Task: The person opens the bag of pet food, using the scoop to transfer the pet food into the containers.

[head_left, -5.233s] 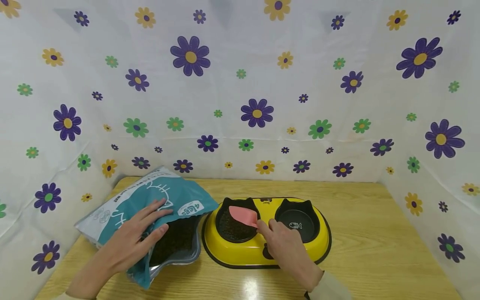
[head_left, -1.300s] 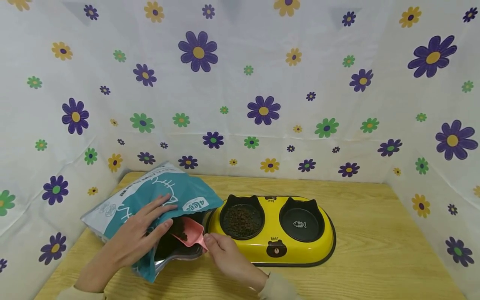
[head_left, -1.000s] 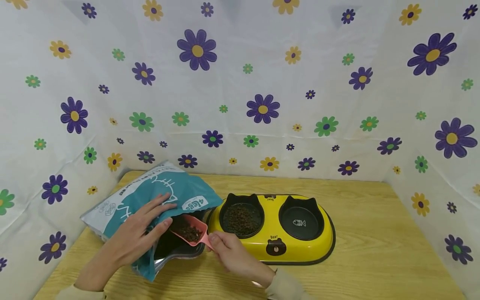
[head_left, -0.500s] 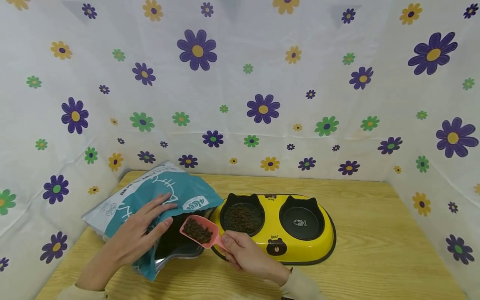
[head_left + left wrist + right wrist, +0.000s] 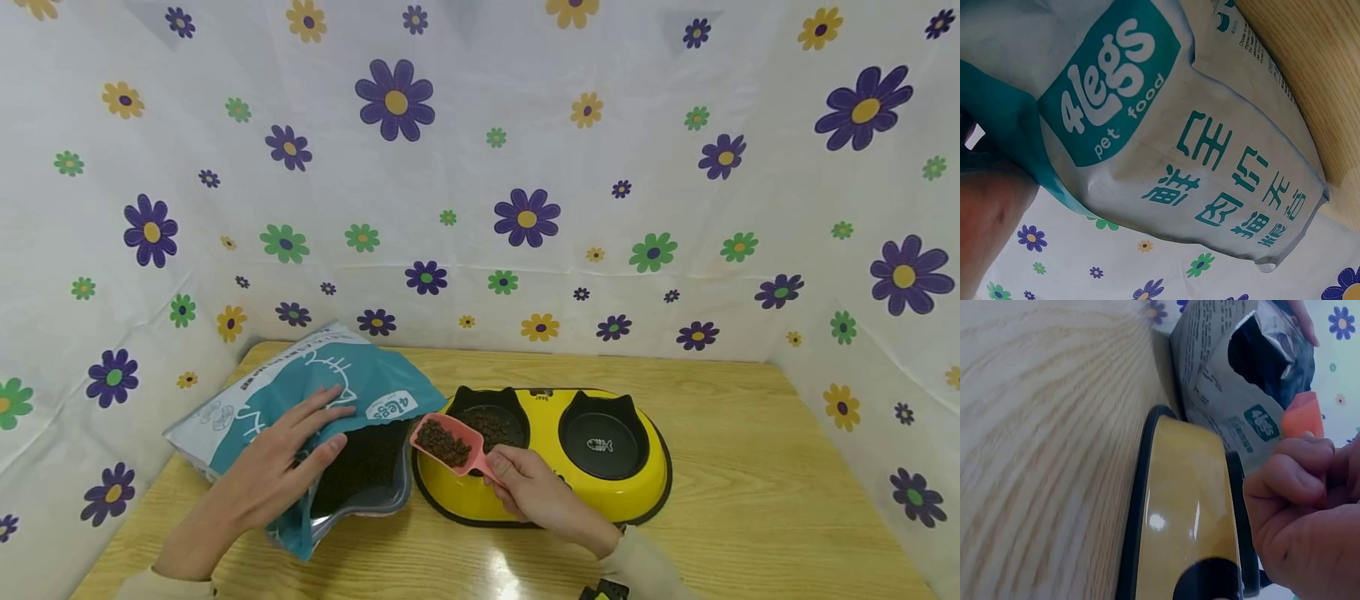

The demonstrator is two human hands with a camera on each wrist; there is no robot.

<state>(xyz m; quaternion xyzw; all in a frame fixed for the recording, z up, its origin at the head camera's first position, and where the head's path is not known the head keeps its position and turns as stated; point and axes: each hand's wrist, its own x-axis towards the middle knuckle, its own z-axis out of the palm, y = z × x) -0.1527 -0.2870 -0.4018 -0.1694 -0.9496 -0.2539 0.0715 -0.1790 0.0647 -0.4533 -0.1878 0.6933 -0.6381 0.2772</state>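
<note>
A teal and white pet food bag [image 5: 300, 387] lies on its side at the left, its mouth towards me and dark kibble inside. My left hand [image 5: 273, 467] holds the bag's upper lip, fingers spread on top and thumb at the opening. My right hand [image 5: 536, 492] grips the handle of a pink scoop [image 5: 476, 454] filled with brown kibble. That scoop is just right of the bag's mouth, above the near left rim of the yellow double pet bowl [image 5: 517, 504]. Some kibble lies in the left black bowl [image 5: 517, 408]; the right black bowl [image 5: 592, 462] shows a fish-bone print.
All of this stands on a wooden table [image 5: 750, 467]. White cloth [image 5: 465, 167] printed with flowers walls off the back and both sides. The bag's bottom corner [image 5: 1266, 265] reaches towards the back left.
The right hand has drawn the scoop out of the bag, loaded with kibble, and moved it right towards the left bowl. The left hand stays on the bag.
</note>
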